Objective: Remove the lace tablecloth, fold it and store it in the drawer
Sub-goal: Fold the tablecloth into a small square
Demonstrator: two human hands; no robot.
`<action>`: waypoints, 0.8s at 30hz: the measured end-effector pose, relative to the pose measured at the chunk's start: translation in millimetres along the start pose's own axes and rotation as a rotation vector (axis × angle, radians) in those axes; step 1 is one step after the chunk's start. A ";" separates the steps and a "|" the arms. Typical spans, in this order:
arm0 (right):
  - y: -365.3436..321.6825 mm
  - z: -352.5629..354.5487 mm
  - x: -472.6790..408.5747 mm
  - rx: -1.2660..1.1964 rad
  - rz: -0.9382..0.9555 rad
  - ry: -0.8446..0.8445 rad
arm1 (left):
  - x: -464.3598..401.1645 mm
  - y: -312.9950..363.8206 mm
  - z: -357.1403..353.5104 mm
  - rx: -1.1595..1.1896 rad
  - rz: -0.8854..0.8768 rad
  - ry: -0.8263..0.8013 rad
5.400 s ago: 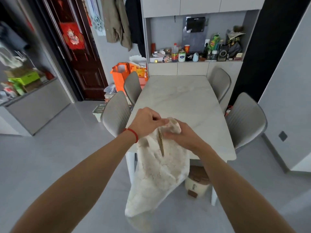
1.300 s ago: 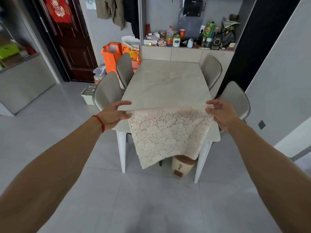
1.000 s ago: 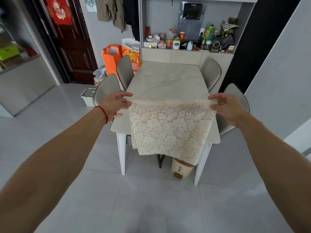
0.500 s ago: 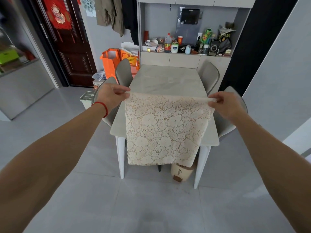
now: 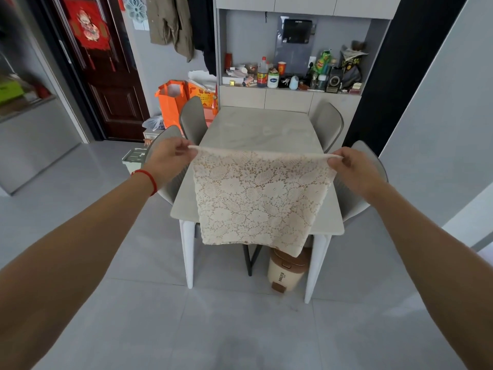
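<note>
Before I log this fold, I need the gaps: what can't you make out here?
Head view only:
- Drawer: which cabinet front, unclear.
- Layers in the lace tablecloth: hidden behind its front face.
- Table near edge: partly covered by the cloth.
- Left hand and right hand fingertips: buried in the hem.

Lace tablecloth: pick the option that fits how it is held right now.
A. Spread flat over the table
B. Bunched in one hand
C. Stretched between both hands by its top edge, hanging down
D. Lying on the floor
C: the left hand and right hand pinch the top corners of the lace tablecloth, which hangs in front of the table.
</note>
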State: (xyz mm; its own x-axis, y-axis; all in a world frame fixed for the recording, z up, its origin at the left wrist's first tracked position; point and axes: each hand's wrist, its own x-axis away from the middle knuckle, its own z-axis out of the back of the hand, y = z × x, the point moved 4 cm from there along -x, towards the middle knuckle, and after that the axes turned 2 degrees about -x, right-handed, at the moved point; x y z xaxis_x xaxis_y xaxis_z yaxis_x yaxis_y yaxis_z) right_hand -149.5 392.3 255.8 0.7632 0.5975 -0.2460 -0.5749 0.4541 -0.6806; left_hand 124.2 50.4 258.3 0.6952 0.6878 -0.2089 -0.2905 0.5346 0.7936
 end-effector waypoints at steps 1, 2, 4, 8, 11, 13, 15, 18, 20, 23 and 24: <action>-3.4 3.0 0.8 -0.054 -0.001 0.038 | 0.5 1.0 0.7 0.117 0.009 -0.039; -7.1 5.8 -0.8 -0.142 -0.004 0.084 | -1.1 3.7 2.3 0.211 0.009 -0.047; -18.3 13.8 -8.1 -0.397 -0.032 0.187 | -10.6 14.1 7.4 0.345 -0.009 0.022; -22.6 9.7 -12.4 -0.750 -0.131 0.004 | -14.0 20.9 -2.8 0.514 0.061 -0.131; 0.6 -21.8 3.7 -0.577 -0.171 -0.112 | 11.6 -21.4 -41.6 0.389 0.166 -0.266; 10.8 -31.0 3.2 -0.619 -0.203 -0.060 | 13.0 -39.9 -55.5 0.461 0.238 -0.221; 15.4 -28.7 -3.3 -0.800 -0.238 -0.040 | 6.6 -42.7 -55.8 0.642 0.302 -0.218; 33.0 -38.1 9.7 -0.721 -0.250 -0.283 | 13.0 -55.1 -57.8 0.657 0.356 -0.392; 55.9 -58.4 33.3 -0.471 -0.278 -0.364 | 34.1 -78.8 -74.3 0.486 0.422 -0.497; 63.1 -79.2 48.9 -0.550 -0.325 -0.208 | 43.2 -93.8 -86.9 0.523 0.481 -0.382; 63.5 -80.6 48.3 -0.667 -0.353 -0.164 | 40.0 -92.7 -86.8 0.634 0.480 -0.346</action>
State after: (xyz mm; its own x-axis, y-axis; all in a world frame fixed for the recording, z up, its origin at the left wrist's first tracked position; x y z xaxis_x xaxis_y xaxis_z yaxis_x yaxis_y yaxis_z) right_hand -125.4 396.7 145.1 0.7851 0.6048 0.1331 0.0339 0.1727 -0.9844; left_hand 121.8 70.9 126.8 0.7820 0.5260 0.3344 -0.2541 -0.2209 0.9416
